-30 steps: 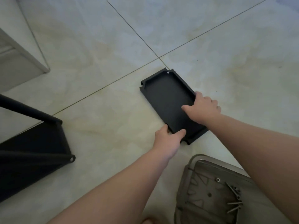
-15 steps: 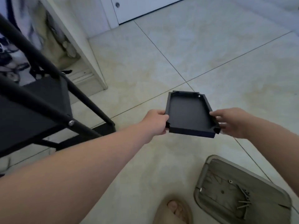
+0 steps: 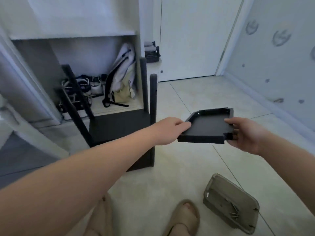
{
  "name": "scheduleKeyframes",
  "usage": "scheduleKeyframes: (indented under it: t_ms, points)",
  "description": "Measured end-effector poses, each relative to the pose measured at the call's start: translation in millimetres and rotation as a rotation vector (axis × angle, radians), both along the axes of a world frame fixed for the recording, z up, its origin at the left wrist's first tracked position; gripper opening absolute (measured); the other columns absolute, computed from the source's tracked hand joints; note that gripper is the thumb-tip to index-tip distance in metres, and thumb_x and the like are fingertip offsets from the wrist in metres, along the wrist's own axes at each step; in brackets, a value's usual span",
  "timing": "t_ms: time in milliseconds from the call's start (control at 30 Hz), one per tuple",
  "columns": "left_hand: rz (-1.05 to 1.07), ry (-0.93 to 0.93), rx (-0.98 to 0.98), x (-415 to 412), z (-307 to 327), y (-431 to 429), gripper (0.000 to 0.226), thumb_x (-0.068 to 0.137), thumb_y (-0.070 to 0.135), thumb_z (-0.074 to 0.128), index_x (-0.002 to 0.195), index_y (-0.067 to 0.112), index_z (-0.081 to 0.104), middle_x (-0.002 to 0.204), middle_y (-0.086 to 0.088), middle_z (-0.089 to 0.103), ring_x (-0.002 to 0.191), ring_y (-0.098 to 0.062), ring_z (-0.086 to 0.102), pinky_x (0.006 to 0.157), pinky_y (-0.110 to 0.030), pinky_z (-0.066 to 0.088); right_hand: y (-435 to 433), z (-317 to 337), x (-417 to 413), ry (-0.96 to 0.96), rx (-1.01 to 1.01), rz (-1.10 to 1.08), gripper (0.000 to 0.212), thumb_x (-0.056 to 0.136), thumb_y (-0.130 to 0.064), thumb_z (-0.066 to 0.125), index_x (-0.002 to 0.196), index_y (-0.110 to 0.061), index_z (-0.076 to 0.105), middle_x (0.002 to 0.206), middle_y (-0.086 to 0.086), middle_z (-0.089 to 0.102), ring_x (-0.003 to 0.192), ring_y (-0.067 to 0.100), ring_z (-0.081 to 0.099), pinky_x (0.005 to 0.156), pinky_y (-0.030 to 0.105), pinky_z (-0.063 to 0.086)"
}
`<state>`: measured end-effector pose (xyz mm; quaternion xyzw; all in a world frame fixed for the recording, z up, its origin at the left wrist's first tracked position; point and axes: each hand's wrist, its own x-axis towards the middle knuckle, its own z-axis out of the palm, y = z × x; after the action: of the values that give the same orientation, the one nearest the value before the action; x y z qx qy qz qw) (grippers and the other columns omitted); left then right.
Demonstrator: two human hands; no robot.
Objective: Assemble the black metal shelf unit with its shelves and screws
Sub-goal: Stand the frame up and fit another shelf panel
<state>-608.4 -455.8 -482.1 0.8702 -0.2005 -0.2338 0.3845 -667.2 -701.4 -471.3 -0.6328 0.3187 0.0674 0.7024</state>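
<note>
Pale tiled floor (image 3: 184, 167) lies under the black shelf (image 3: 207, 126), which I hold level in the air: my left hand (image 3: 168, 130) grips its left edge, my right hand (image 3: 245, 135) pinches its near right corner. The shelf frame (image 3: 119, 128) stands just left. Screws (image 3: 233, 210) lie in a grey tray (image 3: 214, 189) beside my sandal (image 3: 184, 217).

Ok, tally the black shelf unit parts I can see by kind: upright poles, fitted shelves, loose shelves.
Upright poles: 4
Fitted shelf: 1
Loose shelf: 1
Total: 6
</note>
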Motion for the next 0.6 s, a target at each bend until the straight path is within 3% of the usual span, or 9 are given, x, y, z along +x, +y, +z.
scheduleKeyframes:
  t_ms: [100,167,233,300,367,467,600]
  points:
    - [-0.163,-0.231,0.061,-42,53,46,0.050,0.087,0.071,0.054,0.119,0.034,0.065,0.115,0.015,0.065,0.106,-0.009,0.059,0.094,-0.029,0.046,48,52,-20,-0.090,-0.025,-0.012,0.010,0.100,-0.020,0.058,0.099,-0.011,0.055,0.087,0.007,0.057,0.073,0.019,0.058,0.048,0.021,0.056]
    - [-0.196,-0.532,0.181,-65,77,71,0.048,0.087,0.059,0.064,0.127,0.033,0.059,0.114,0.013,0.065,0.104,-0.012,0.058,0.085,-0.030,0.045,82,83,-30,-0.135,-0.028,0.000,0.010,0.099,-0.019,0.060,0.098,-0.010,0.055,0.086,0.007,0.058,0.075,0.019,0.060,0.051,0.023,0.059]
    - [-0.115,-0.806,0.250,-83,98,94,0.030,0.096,0.039,0.060,0.123,0.028,0.057,0.106,0.008,0.066,0.096,-0.018,0.060,0.074,-0.033,0.040,115,112,-38,-0.186,-0.014,0.023,0.013,0.099,-0.019,0.062,0.093,-0.011,0.054,0.083,0.007,0.057,0.077,0.020,0.059,0.049,0.024,0.058]
    - [0.010,-0.963,0.213,-96,117,117,0.019,0.101,0.029,0.053,0.119,0.025,0.055,0.095,0.009,0.061,0.087,-0.019,0.059,0.068,-0.033,0.037,147,139,-42,-0.250,0.019,0.053,0.017,0.099,-0.022,0.063,0.090,-0.012,0.053,0.080,0.006,0.056,0.079,0.021,0.059,0.049,0.024,0.057]
    - [0.139,-0.992,0.136,-104,135,142,0.016,0.102,0.028,0.051,0.116,0.022,0.053,0.089,0.011,0.054,0.081,-0.017,0.057,0.066,-0.033,0.037,176,165,-45,-0.320,0.036,0.121,0.022,0.100,-0.031,0.062,0.094,-0.010,0.056,0.084,0.010,0.064,0.078,0.023,0.068,0.053,0.025,0.058]
    - [0.354,-0.875,-0.041,-101,157,173,0.013,0.101,0.028,0.055,0.110,0.019,0.054,0.086,0.007,0.059,0.079,-0.019,0.057,0.069,-0.037,0.046,206,186,-38,-0.431,0.009,0.216,0.032,0.100,-0.039,0.062,0.112,-0.010,0.061,0.105,0.014,0.071,0.095,0.029,0.073,0.070,0.038,0.061]
    - [0.580,-0.612,-0.397,-80,168,207,0.016,0.099,0.025,0.058,0.115,0.024,0.061,0.110,0.008,0.068,0.101,-0.013,0.064,0.093,-0.038,0.053,224,182,-17,-0.471,-0.122,0.210,0.030,0.100,-0.037,0.062,0.119,-0.013,0.062,0.118,0.009,0.071,0.106,0.027,0.070,0.088,0.043,0.059]
